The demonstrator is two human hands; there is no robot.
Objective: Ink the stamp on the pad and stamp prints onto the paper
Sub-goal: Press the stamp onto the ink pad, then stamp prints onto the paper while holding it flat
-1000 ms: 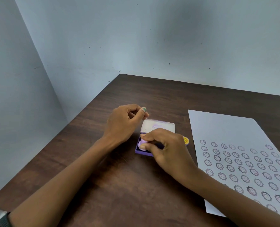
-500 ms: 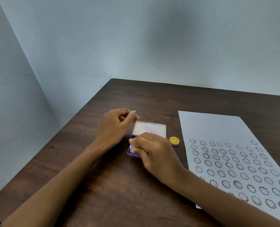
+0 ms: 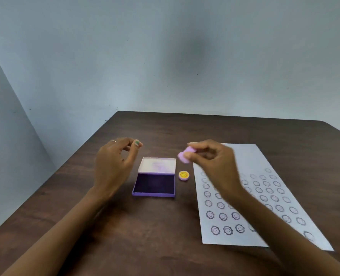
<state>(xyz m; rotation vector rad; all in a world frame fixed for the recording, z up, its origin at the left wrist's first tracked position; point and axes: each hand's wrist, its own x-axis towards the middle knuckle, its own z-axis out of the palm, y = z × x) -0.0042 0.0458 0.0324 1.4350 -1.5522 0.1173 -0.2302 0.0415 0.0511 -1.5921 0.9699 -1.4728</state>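
My right hand pinches a small lilac stamp in the air, just above and right of the ink pad. The purple ink pad lies open on the table, dark pad showing, with its pale lid folded back. The white paper to the right carries several rows of round smiley prints; my right forearm hides part of them. My left hand hovers left of the pad, fingers loosely curled, holding nothing.
A small yellow smiley cap sits between the pad and the paper. The dark wooden table stands in a corner of pale blue walls; its left edge runs diagonally.
My right hand has lifted the stamp off the ink pad and moved it up and right toward the paper. The pad is now uncovered. My left hand stayed beside the pad.
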